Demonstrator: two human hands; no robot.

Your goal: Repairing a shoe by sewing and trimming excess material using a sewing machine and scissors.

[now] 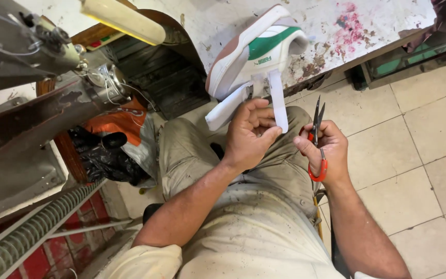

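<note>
seated worker seen from above, cream shirt [249, 237] at 6 o'clock, khaki trousers [192, 150] over the knees. right hand [323, 147] at 4 o'clock from centre, fingers curled round small red-handled snips [317, 139], blades up & nearly together. just beside it, w/ a small gap, left hand [251, 135] near centre, thumb & fingers pinching a white strap [279, 101] that hangs off a white sneaker [256, 51] w/ green side stripe & brownish sole. sneaker lies tilted at 12 o'clock, toe up-right, resting on the edge of a worn white bench [336, 31] stained pink. a 2nd white strap [225, 111] trails down-left from the shoe. at 9 o'clock, black plastic bag [104, 155] & orange cloth [122, 121] beneath a grey stitching machine [37, 77]. beige tiled floor [414, 155] at 3 o'clock.
</note>
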